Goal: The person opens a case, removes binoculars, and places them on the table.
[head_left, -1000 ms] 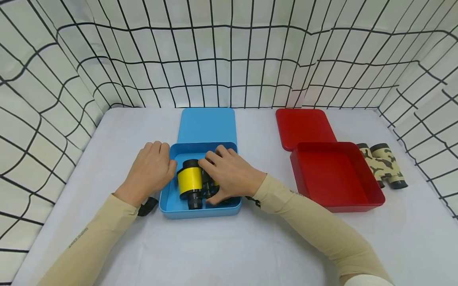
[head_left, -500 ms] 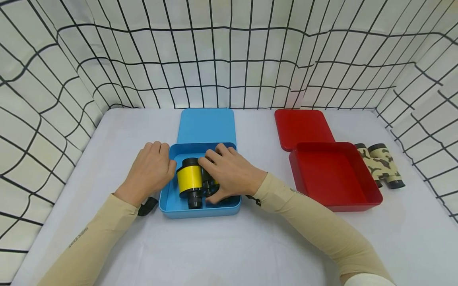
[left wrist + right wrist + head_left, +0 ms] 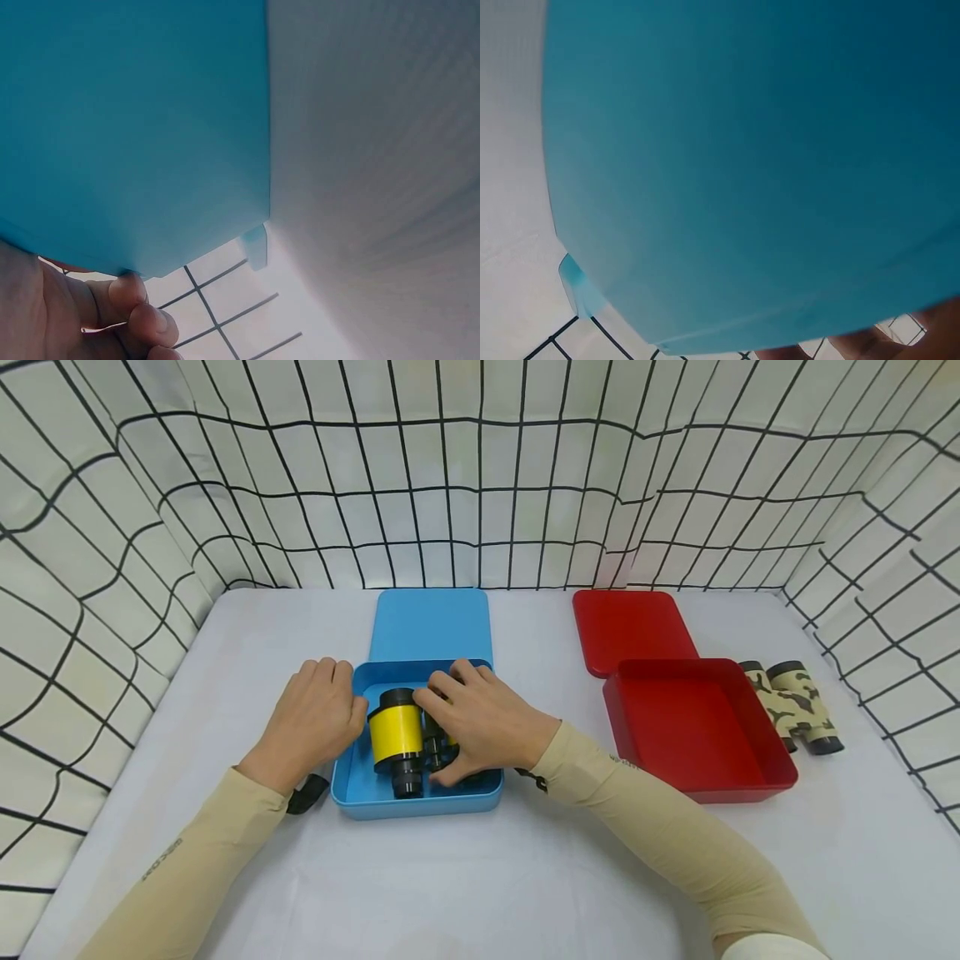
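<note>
Yellow-and-black binoculars lie in the blue box, whose lid stands swung back behind it. My right hand reaches over the right wall and grips the binoculars' right barrel, hiding most of it. At the left rim is my left hand, its fingers curled outside the wall and its thumb over the edge. In the left wrist view, curled fingers show beside the box's outer wall. That wall nearly fills the right wrist view, with some fingers of my right hand at the bottom.
To the right, a red box has its lid opened back. Camouflage binoculars lie beyond it. A black item shows by my left wrist. Black wire mesh over white sheeting encloses the white table.
My hands hold their places on the blue box and binoculars. The whole scene shifts slightly left in the view, most clearly at the right side.
</note>
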`<state>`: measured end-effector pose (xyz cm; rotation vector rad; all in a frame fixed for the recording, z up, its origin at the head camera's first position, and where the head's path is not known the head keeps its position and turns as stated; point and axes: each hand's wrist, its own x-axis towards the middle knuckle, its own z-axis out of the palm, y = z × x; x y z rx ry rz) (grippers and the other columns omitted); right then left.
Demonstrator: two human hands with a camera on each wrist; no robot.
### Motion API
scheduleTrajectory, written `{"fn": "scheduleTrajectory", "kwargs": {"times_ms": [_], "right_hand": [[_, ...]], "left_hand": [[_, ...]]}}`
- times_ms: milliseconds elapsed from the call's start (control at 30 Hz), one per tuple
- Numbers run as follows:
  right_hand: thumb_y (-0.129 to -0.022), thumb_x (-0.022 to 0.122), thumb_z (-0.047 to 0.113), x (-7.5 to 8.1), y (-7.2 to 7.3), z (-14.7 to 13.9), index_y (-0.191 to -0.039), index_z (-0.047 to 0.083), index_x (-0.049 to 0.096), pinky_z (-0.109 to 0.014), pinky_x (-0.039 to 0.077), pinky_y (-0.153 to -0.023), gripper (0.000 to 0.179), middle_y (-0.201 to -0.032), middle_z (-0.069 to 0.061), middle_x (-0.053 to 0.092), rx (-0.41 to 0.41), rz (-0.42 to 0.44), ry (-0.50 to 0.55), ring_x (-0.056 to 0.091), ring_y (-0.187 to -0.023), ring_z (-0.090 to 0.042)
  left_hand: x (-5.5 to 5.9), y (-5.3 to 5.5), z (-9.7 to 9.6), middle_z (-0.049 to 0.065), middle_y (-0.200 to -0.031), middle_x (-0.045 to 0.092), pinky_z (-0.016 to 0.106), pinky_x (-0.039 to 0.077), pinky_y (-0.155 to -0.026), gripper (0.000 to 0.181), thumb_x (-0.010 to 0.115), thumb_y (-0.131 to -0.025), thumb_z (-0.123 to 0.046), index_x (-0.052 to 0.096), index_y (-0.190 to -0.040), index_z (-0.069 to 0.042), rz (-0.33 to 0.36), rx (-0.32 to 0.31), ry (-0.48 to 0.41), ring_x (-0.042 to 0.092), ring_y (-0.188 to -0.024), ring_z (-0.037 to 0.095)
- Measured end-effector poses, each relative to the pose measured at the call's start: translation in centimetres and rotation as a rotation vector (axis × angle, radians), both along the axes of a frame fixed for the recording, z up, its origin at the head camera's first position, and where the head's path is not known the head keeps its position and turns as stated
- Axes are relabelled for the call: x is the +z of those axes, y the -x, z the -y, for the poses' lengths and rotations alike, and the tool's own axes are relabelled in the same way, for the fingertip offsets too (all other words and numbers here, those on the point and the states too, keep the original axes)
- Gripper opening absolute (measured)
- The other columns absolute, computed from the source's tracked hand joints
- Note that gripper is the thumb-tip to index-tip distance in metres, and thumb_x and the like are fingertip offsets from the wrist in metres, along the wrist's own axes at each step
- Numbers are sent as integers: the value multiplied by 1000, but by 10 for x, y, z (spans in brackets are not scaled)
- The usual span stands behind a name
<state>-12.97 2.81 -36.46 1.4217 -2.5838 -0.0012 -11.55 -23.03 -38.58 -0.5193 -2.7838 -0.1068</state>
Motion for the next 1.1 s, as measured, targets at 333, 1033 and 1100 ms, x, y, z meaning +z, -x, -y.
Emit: {"fn": "scheduleTrajectory", "kwargs": {"times_ms": [333, 1033, 1100], "right_hand": [[-74, 70, 80, 7, -1, -1, -134, 16, 54, -33, 48, -80, 89, -116, -3, 62, -3, -9, 6, 52, -106, -24], [-73, 70, 80, 21, -7, 4, -132, 15, 55, -31, 47, -75, 89, -110, -2, 61, -16, -31, -14, 51, -99, -23], [-73, 70, 81, 23, -8, 4, -132, 15, 55, -32, 47, -76, 90, -110, -2, 62, -21, -33, -17, 51, -99, -23]], "left_hand": [[0, -1, 0, 13, -72, 41, 32, 30, -61, 17, 54, -93, -11, 50, -86, 5, -1, -3, -3, 39, -66, 27], [0, 0, 1, 12, -72, 41, 32, 30, -61, 17, 53, -93, -10, 50, -86, 5, -15, -20, -9, 39, -66, 26], [0, -1, 1, 13, -72, 41, 32, 31, -61, 17, 53, -93, -10, 50, -87, 5, -14, -17, -9, 40, -67, 26]]}}
